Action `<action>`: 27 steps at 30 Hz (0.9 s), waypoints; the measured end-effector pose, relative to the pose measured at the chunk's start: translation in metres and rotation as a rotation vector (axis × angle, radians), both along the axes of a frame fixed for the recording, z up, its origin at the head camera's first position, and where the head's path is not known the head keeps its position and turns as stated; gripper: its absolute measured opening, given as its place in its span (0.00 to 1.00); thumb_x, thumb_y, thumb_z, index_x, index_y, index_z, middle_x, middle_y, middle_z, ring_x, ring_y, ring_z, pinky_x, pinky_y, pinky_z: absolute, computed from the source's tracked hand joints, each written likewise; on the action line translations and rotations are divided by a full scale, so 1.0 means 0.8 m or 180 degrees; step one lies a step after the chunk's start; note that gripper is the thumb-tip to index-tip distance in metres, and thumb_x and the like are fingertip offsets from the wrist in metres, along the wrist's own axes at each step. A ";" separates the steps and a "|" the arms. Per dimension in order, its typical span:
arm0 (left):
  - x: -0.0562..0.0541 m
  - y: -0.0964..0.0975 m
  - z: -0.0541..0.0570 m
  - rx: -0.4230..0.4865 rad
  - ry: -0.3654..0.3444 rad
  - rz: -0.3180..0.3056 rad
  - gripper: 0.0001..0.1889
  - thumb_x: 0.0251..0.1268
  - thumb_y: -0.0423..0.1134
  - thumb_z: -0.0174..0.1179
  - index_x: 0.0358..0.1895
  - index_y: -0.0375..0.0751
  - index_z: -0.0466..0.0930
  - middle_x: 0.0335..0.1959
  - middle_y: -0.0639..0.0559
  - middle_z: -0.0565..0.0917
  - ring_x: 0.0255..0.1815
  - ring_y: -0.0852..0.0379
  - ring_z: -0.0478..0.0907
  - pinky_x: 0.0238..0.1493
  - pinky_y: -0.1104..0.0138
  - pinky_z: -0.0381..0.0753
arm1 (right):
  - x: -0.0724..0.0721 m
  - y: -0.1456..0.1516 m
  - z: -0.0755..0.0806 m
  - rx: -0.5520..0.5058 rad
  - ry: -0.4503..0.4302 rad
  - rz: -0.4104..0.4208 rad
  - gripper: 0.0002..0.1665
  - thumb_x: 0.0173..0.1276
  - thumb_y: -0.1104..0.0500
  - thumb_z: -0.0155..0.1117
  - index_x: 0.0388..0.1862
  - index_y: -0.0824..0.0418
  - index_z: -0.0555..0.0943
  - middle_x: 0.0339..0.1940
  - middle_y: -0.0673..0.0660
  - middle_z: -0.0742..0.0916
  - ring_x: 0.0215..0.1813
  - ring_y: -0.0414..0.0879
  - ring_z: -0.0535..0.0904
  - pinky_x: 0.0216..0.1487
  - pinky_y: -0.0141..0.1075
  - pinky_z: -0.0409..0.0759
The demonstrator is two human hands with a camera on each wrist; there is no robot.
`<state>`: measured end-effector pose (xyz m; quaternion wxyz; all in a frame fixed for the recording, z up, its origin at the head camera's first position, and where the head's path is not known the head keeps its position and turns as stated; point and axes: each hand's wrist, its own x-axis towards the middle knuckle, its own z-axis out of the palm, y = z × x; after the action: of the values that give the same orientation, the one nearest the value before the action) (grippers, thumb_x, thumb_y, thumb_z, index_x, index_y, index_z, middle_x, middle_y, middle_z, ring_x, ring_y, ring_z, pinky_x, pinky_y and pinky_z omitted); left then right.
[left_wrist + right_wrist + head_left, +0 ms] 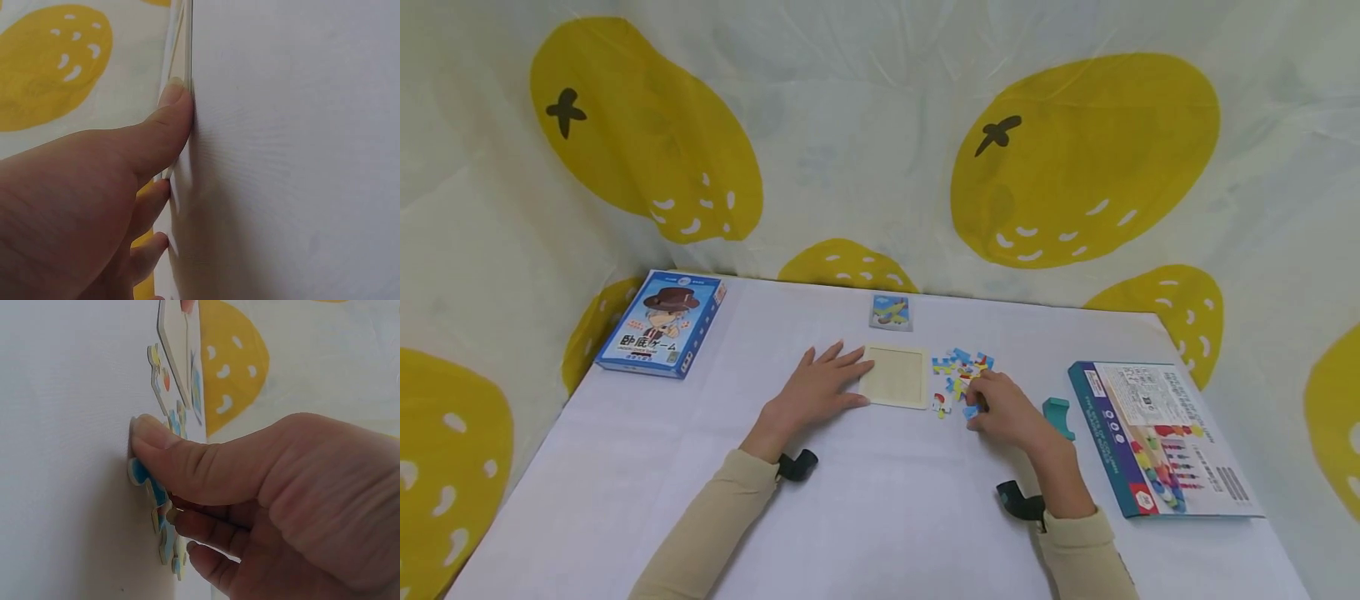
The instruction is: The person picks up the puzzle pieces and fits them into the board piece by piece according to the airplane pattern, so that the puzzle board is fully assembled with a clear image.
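A spread left hand [820, 385] touches a bare, square pale-wood tray [895, 379]. The right hand [1006, 408] curls over multicoloured flat jigsaw pieces [959, 387], grip unclear; none fitted.

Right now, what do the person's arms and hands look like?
The left sleeve and right sleeve are long and beige, with no printed markings visible. A black, rounded left wrist camera and a similar black right wrist camera sit just beyond them. The left hand and right hand wear no gloves.
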<state>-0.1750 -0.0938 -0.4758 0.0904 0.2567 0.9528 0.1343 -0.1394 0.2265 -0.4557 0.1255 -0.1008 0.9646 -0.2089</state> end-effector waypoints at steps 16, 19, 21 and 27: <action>0.005 0.002 0.005 0.0024 0.0037 0.0039 0.35 0.66 0.61 0.59 0.75 0.58 0.65 0.79 0.57 0.61 0.82 0.43 0.51 0.76 0.35 0.47 | -0.018 -0.031 0.006 -0.0974 0.0306 -0.0137 0.06 0.65 0.67 0.66 0.38 0.57 0.82 0.35 0.53 0.85 0.39 0.46 0.76 0.42 0.36 0.76; 0.006 0.003 0.002 0.0035 0.0051 0.0035 0.35 0.66 0.62 0.59 0.75 0.59 0.65 0.79 0.57 0.61 0.82 0.43 0.51 0.76 0.35 0.47 | -0.029 -0.046 -0.003 -0.1239 0.0230 -0.0228 0.08 0.66 0.67 0.63 0.42 0.58 0.83 0.35 0.55 0.86 0.33 0.46 0.79 0.38 0.35 0.77; 0.005 0.002 -0.001 0.0060 0.0048 0.0035 0.35 0.66 0.62 0.58 0.75 0.59 0.65 0.79 0.57 0.61 0.82 0.43 0.51 0.76 0.35 0.47 | -0.036 -0.058 -0.007 -0.1375 0.0151 -0.0351 0.09 0.66 0.67 0.63 0.43 0.58 0.84 0.34 0.56 0.86 0.28 0.47 0.79 0.33 0.35 0.78; 0.004 0.000 -0.005 0.0166 -0.0015 0.0049 0.35 0.66 0.62 0.58 0.75 0.61 0.63 0.80 0.59 0.57 0.83 0.45 0.48 0.77 0.37 0.47 | -0.056 -0.091 -0.017 -0.1248 0.0347 -0.0661 0.07 0.65 0.66 0.64 0.40 0.59 0.87 0.34 0.56 0.87 0.32 0.47 0.77 0.36 0.36 0.77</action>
<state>-0.1722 -0.0935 -0.4795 0.0849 0.2513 0.9507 0.1604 -0.1842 0.1535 -0.4692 0.0290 -0.0346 0.9161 -0.3984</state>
